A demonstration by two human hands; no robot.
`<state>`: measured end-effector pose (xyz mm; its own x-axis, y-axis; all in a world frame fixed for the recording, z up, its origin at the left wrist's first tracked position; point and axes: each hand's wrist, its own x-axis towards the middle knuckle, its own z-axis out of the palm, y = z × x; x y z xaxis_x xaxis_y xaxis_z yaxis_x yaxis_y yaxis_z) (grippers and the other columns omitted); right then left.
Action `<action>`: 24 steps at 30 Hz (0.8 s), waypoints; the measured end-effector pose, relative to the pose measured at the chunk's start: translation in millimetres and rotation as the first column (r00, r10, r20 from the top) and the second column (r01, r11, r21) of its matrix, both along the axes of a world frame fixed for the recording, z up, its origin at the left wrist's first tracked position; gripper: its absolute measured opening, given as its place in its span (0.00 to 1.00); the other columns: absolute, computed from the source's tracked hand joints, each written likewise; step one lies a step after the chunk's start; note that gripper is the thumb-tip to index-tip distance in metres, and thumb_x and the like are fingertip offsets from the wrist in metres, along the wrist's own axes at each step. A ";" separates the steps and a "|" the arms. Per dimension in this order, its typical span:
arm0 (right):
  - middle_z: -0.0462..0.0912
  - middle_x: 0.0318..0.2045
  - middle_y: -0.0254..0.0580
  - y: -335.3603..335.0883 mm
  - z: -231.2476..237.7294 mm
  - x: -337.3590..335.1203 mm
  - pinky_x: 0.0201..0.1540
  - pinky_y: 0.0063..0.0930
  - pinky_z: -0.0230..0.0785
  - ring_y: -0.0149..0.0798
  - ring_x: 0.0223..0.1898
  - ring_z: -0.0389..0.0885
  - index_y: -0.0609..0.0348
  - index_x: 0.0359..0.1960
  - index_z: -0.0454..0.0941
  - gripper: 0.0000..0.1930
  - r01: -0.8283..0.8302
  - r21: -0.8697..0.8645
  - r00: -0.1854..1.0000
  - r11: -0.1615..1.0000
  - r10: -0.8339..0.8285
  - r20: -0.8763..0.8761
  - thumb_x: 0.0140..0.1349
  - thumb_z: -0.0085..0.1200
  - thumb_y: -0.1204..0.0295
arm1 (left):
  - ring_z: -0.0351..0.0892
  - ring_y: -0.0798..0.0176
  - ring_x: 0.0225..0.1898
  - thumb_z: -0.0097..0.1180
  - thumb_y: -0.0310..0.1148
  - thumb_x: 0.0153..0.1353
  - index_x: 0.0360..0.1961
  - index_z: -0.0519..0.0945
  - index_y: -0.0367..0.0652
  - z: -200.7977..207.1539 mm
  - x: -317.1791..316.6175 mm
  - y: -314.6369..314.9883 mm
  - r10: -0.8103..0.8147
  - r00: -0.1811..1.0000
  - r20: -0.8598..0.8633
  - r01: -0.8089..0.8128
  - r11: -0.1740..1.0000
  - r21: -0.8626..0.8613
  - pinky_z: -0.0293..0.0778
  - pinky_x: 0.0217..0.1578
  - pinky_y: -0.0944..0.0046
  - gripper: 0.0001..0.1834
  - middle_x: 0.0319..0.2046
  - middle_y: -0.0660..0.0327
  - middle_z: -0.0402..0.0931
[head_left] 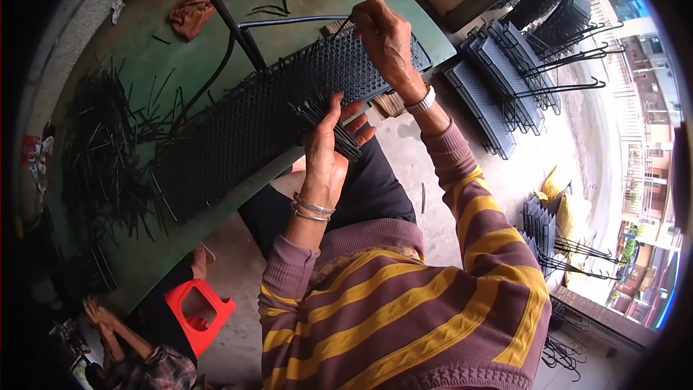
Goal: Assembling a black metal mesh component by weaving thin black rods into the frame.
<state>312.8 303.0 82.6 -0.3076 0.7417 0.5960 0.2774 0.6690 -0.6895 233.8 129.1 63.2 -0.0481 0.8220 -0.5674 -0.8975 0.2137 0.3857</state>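
Observation:
A long black perforated panel (245,126) with a mesh of round holes lies slantwise along the front edge of the green table. My left hand (326,152) is closed round a bundle of thin black strips (348,143), held over the panel's near edge with some fingers spread. At the panel's far right end, my right hand (386,36) pinches what looks like one thin black strip (345,26) by the metal rod. That dark metal rod (289,22) runs across from an upright black post (216,1) to my right fingers.
A big heap of black strips (108,152) covers the left of the green table (162,65), near a reddish cloth (198,7). Finished-looking black mesh racks with hooks (498,83) stand on the floor at right. A red stool (200,310) and another person's hands (101,315) are at lower left.

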 end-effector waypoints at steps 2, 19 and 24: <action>0.81 0.25 0.40 2.7 -4.4 -1.3 0.27 0.22 0.71 0.29 0.24 0.81 0.64 0.34 0.75 0.03 0.016 0.017 0.999 1.000 -0.017 0.032 0.63 0.50 0.78 | 0.75 0.67 0.34 0.56 0.43 0.64 0.53 0.71 0.50 -3.5 -1.6 0.4 -0.002 1.000 0.003 0.002 1.000 -0.028 0.77 0.36 0.61 0.19 0.35 0.62 0.77; 0.80 0.23 0.43 11.3 -27.4 -9.0 0.28 0.28 0.71 0.39 0.24 0.80 0.59 0.34 0.77 0.03 -0.176 0.065 0.944 0.982 0.150 0.294 0.60 0.52 0.76 | 0.63 0.74 0.21 0.57 0.38 0.64 0.38 0.74 0.43 1.0 -2.0 -0.4 0.032 0.999 -0.040 -0.033 0.999 -0.014 0.60 0.19 0.73 0.11 0.27 0.61 0.76; 0.81 0.24 0.44 -3.5 -8.0 -2.2 0.30 0.33 0.71 0.43 0.27 0.81 0.56 0.35 0.80 0.08 0.014 0.093 0.886 0.996 -0.056 0.460 0.60 0.54 0.68 | 0.67 0.74 0.21 0.59 0.36 0.61 0.36 0.76 0.43 -4.9 -0.1 -3.8 0.080 0.996 -0.036 -0.080 0.997 0.020 0.61 0.17 0.73 0.09 0.26 0.61 0.76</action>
